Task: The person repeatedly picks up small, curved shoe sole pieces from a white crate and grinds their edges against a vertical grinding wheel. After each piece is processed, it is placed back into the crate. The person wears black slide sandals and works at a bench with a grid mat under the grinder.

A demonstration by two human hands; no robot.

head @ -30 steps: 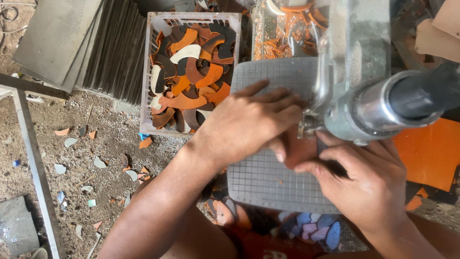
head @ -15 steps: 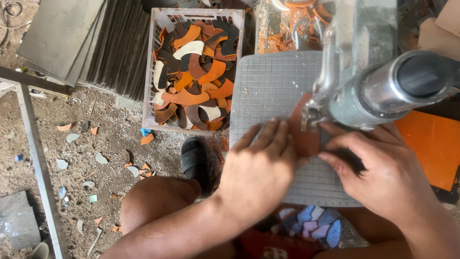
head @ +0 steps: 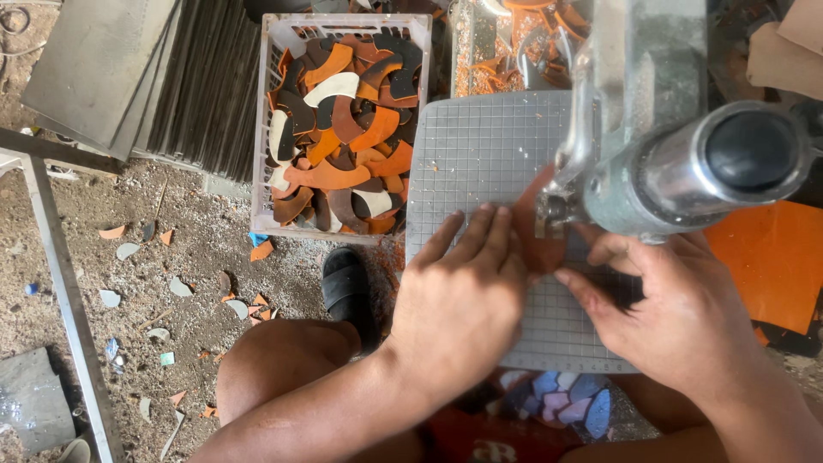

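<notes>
Both hands press a reddish-brown tile piece (head: 538, 244) flat on the gridded saw table (head: 480, 154), mid-right under the cutting head (head: 651, 163) — left hand (head: 459, 300) fingers spread, right hand (head: 677, 309) pinching its edge. A slip could carry fingertips into the blade.

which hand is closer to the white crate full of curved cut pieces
Left. The left hand lies flat on the gridded work surface, just below and right of the crate. The right hand sits further right, beyond the machine head.
</notes>
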